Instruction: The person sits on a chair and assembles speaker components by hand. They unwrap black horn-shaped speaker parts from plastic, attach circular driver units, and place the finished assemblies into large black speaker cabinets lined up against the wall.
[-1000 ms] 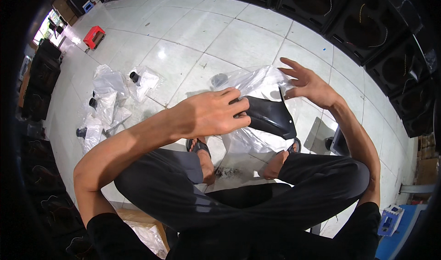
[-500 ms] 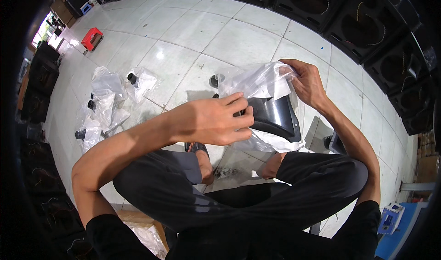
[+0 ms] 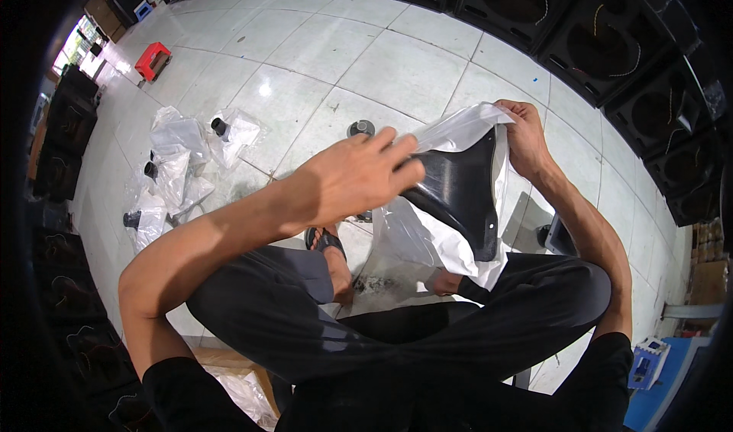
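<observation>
A black flared horn [image 3: 462, 191], glossy and with small holes along its wide rim, lies partly inside a clear-and-white plastic bag [image 3: 439, 241] in front of my knees. My right hand [image 3: 527, 138] pinches the bag's edge at the upper right of the horn. Over the horn's narrow end is my left hand [image 3: 355, 172], its fingers bent and smeared by motion. Whether they touch or grip the horn is hidden. Just beyond the left hand, a small round dark part [image 3: 361, 128] stands on the floor.
Several bagged horns [image 3: 179, 168] lie on the tiled floor to the left. A red stool [image 3: 153, 61] stands farther off. Black speaker cabinets [image 3: 584, 38] line the far and side edges. Near my right leg sits another dark piece [image 3: 561, 237]; a cardboard box [image 3: 237, 382] is at lower left.
The horn has turned, its wide rim now facing right and more uncovered. The bag is pulled back toward my right hand, which has shifted slightly right. My left hand has moved slightly up.
</observation>
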Demonstrator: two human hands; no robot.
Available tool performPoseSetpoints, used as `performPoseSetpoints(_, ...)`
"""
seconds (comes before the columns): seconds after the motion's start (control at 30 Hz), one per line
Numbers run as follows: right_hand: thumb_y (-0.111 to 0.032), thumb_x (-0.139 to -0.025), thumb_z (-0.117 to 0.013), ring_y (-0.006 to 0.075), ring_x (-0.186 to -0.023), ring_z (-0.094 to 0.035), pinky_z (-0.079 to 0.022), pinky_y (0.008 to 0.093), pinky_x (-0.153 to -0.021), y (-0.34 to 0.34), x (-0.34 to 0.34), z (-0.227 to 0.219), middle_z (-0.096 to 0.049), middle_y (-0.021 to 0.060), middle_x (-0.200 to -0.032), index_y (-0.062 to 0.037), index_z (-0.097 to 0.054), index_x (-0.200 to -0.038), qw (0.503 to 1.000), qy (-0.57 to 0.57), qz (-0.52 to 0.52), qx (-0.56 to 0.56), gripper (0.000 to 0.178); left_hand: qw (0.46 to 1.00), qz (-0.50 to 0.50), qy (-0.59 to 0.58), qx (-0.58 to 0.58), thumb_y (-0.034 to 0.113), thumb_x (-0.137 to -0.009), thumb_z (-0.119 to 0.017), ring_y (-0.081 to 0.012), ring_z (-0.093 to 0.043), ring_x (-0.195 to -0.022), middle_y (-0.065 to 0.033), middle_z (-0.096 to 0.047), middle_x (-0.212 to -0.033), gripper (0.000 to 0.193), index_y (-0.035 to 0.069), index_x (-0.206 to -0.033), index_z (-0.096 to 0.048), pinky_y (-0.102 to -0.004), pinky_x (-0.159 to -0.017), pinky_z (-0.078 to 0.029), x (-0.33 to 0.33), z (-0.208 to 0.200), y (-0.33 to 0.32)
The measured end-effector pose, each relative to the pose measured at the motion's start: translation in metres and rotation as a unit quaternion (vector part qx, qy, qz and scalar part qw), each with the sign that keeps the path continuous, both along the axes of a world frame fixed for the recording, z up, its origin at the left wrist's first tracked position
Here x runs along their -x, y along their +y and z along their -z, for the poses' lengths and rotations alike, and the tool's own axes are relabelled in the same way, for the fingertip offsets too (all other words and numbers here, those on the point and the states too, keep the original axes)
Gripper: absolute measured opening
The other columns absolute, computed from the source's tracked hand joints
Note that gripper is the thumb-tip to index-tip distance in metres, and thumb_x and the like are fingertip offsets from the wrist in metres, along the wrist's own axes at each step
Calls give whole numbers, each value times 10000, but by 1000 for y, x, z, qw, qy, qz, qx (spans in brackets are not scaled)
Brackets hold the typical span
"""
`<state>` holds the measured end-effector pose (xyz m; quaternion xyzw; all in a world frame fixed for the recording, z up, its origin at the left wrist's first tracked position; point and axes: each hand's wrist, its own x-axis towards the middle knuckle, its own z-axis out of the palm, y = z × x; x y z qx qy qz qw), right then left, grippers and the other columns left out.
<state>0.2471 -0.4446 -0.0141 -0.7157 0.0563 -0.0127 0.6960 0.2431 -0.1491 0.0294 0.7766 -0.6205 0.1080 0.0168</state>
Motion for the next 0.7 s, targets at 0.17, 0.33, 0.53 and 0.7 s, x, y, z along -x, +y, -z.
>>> performPoseSetpoints(0.17, -14, -886, -507, 91, -540, -556, -437, 237, -498, 12, 2, 4, -629, 39, -689, 10, -639, -770, 999, 24, -6, -43, 178, 970, -182, 97, -127, 30, -731, -643, -324, -645, -887, -171, -616, -912, 223, -31, -914, -529, -397, -704, -534, 2, 2, -5)
performPoseSetpoints(0.33, -66, -906, -472, 105, -490, -555, -450, 258, -443, 15, 2, 5, -615, 50, -640, 20, -641, -781, 994, 80, -36, -61, 227, 992, -111, 46, -42, 49, -726, -633, -294, -643, -683, -123, -600, -750, 155, -13, -838, -546, -362, -589, -514, -10, 38, 6)
performPoseSetpoints(0.53, -54, -866, -522, 139, -412, -533, -468, 280, -368, 15, 15, 13, -604, 107, -612, 92, -633, -820, 978, 169, -81, -93, 189, 995, -2, -85, -45, 70, -707, -635, -195, -617, -659, -74, -547, -712, 144, 22, -807, -544, -291, -538, -498, -21, 46, 25)
performPoseSetpoints(0.7, -24, -778, -624, 200, -574, -624, -513, 337, -511, 14, 16, 62, -647, 131, -705, 74, -641, -824, 966, -134, -63, 214, 110, 992, 12, -121, 31, 80, -687, -635, -176, -583, -643, -56, -518, -700, 161, 32, -798, -530, -278, -529, -487, -18, 31, 27)
